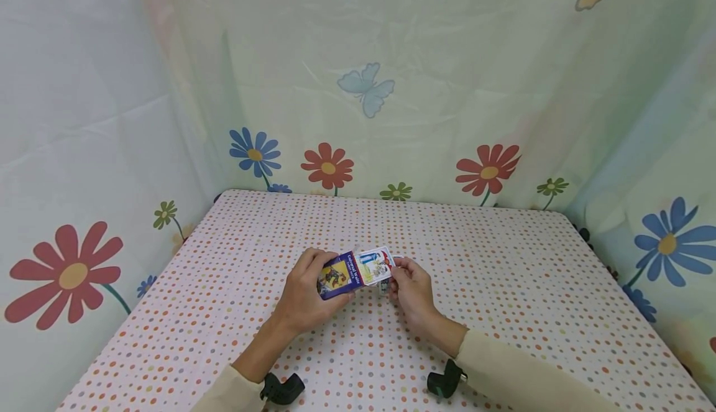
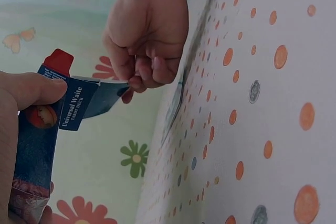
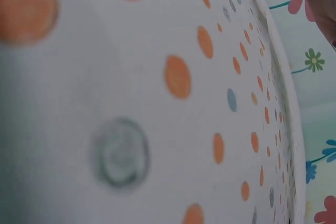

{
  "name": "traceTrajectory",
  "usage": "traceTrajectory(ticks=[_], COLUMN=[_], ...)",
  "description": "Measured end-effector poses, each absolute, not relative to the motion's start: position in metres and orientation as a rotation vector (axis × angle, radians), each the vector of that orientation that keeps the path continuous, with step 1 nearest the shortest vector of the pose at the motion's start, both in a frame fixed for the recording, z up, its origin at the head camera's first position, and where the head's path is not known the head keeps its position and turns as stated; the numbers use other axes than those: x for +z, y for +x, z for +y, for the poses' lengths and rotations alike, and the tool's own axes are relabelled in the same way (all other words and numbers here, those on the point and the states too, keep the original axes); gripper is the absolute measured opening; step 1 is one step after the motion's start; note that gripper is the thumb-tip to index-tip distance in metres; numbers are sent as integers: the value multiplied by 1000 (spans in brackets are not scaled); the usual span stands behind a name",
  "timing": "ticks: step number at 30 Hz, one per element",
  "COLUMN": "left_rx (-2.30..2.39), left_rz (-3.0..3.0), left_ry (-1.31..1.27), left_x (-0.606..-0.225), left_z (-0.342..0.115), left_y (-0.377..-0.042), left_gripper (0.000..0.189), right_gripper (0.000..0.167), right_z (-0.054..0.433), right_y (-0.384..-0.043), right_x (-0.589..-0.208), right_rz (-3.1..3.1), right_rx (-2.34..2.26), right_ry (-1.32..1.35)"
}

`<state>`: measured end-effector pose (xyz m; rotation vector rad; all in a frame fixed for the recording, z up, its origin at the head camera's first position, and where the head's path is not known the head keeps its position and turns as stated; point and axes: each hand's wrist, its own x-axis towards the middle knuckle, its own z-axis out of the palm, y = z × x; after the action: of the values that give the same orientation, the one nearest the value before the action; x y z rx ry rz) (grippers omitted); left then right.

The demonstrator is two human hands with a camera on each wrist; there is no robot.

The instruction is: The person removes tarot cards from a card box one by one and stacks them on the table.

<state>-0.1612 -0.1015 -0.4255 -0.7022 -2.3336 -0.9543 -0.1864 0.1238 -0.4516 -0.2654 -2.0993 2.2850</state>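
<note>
A blue tarot deck box (image 1: 337, 277), marked "Universal Waite", is gripped by my left hand (image 1: 306, 291) above the middle of the table. From its right end a picture card (image 1: 373, 265) sticks out. My right hand (image 1: 415, 292) pinches the card's outer edge between thumb and fingers. In the left wrist view the box (image 2: 37, 148) shows a red end flap (image 2: 59, 61), and my left thumb lies across it. Partly hidden below the right hand, something flat and greyish (image 1: 383, 287) appears, too small to identify. The right wrist view shows neither box nor card.
A white cloth with coloured dots (image 1: 481, 263) covers the table. Hanging fabric with printed flowers and butterflies (image 1: 425, 101) encloses the back and sides. Black devices (image 1: 282, 389) are strapped at both wrists.
</note>
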Motion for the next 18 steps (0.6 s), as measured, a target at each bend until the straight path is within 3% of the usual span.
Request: traceTrajectory(ticks=[18], left_rx=[-960], left_rz=[-2321], left_ry=[-714], left_x=[-426], left_z=[-102], left_y=[-162], left_gripper=[72], right_gripper=[31], right_z=[142], right_y=[-201], right_x=[-450], right_rz=[-2181], right_rx=[2129], right_ry=[-290])
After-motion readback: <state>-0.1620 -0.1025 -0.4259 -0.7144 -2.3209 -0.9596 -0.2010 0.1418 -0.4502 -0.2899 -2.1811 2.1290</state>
